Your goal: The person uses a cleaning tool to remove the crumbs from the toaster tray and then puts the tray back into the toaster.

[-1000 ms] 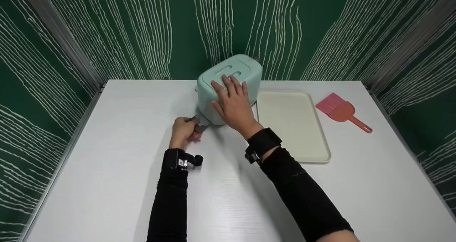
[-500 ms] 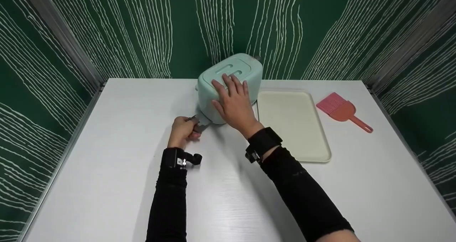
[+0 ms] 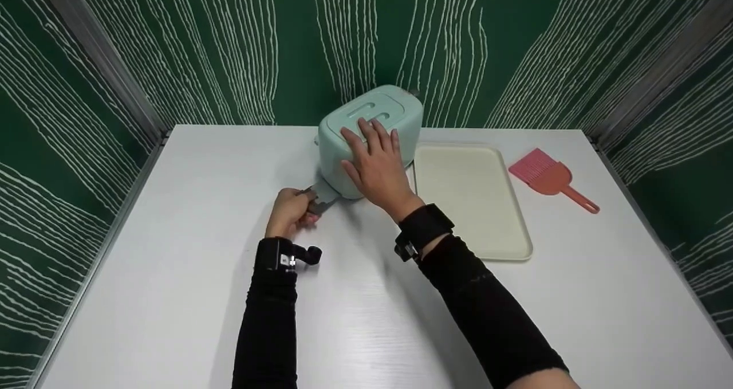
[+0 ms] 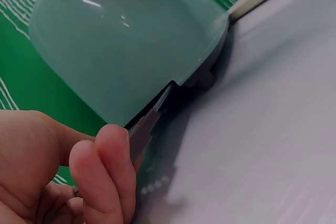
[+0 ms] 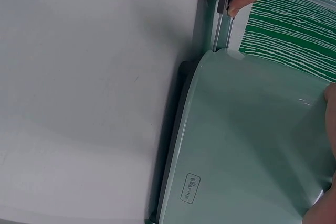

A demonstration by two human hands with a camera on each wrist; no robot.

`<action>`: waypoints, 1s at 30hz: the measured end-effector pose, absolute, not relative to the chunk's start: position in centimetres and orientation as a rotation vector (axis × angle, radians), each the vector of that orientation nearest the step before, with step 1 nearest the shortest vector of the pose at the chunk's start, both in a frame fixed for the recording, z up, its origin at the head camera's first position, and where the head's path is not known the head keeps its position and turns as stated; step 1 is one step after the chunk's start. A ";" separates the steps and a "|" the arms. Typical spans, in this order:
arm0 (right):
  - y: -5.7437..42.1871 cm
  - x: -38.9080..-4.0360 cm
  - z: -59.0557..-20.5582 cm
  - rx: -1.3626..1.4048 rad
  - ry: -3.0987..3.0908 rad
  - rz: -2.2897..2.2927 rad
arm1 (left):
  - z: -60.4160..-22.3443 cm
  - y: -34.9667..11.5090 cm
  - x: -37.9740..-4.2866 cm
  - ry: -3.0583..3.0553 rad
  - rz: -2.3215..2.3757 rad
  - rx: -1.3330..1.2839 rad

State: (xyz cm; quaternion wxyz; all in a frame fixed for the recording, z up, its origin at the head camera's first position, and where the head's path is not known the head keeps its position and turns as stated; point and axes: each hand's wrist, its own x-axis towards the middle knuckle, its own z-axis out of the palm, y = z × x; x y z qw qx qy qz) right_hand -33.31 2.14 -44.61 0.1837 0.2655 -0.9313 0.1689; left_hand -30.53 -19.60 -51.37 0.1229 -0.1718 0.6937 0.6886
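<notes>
A mint-green toaster point(image 3: 338, 162) with a matching lid stands at the back of the table. My right hand point(image 3: 378, 168) rests on its lid and side, fingers spread and straight. At the toaster's near left bottom, my left hand point(image 3: 290, 208) pinches the grey end of a crumb tray point(image 3: 325, 192). In the left wrist view, thumb and fingers hold the dark grip of this crumb tray point(image 4: 142, 135), which enters a slot under the toaster body. The right wrist view shows part of the thin crumb tray point(image 5: 223, 31) outside the toaster; its inner part is hidden.
A cream rectangular tray point(image 3: 475, 205) lies right of the toaster, close to its base. Farther right lie a pink brush point(image 3: 529, 167) and an orange dustpan point(image 3: 554, 180) with a handle. Green patterned walls border the white table point(image 3: 189, 234).
My left hand has shifted slightly left with the crumb tray, and more of it shows outside the toaster. My right hand stays on the toaster.
</notes>
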 end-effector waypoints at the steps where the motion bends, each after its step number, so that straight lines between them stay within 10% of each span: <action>1: 2.1 -33.3 -44.6 0.748 -2.627 0.476 | -51.4 -19.7 -30.5 2.024 2.008 -0.502; 30: 2.1 -33.3 -44.6 0.739 -2.645 0.462 | -51.3 -20.9 -29.9 1.947 2.006 -0.462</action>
